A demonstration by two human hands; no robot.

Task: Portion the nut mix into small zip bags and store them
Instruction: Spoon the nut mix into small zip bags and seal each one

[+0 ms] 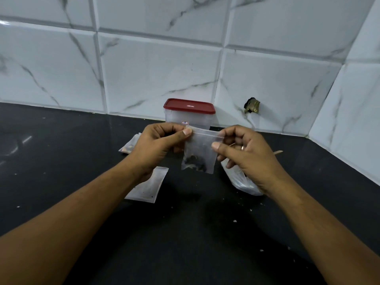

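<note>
A small clear zip bag (200, 153) with a little dark nut mix at its bottom hangs above the black counter (185, 233). My left hand (158, 149) pinches the bag's top left corner at the zip strip. My right hand (244, 155) pinches its right edge, thumb on the front just below the strip. Behind the bag stands a clear plastic container with a red lid (189, 113). A flat zip bag (147, 187) lies under my left wrist, another bag with nuts (128, 147) lies left of my left hand, and a larger plastic bag (240, 181) lies under my right hand.
White marble-look tiled walls rise behind and to the right, meeting in a corner. A brass fitting (251, 105) sticks out of the back wall. A thin wooden stick (277, 152) pokes out behind my right hand. Small crumbs dot the counter.
</note>
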